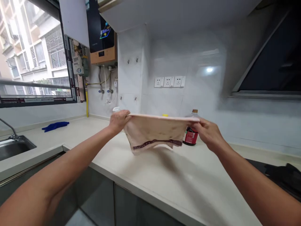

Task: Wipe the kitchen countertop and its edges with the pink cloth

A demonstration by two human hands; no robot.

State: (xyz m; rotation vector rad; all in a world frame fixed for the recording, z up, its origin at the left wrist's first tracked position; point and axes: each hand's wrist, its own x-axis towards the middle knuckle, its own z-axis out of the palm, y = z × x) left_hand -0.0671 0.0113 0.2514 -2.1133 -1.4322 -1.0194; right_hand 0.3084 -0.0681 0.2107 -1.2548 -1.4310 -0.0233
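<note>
A pale pink cloth [155,130] with a dark patterned band near its lower edge hangs stretched above the countertop [150,185]. At its upper left corner my left hand [119,121] pinches the fabric. My right hand [208,131] grips the upper right corner, so the top edge is pulled nearly straight. The lower part hangs loose and billows a little. Partly behind the cloth, close to my right hand, stands a bottle [191,136] with dark contents, a red label and a brown cap. A yellow cap [165,115] and a white top [116,109] peek out behind it.
A blue cloth [55,126] lies on the counter at the left, near the sink [16,147]. The black stove [277,179] is at the right. Wall sockets [169,82] are behind the counter, and a range hood [270,59] juts out upper right.
</note>
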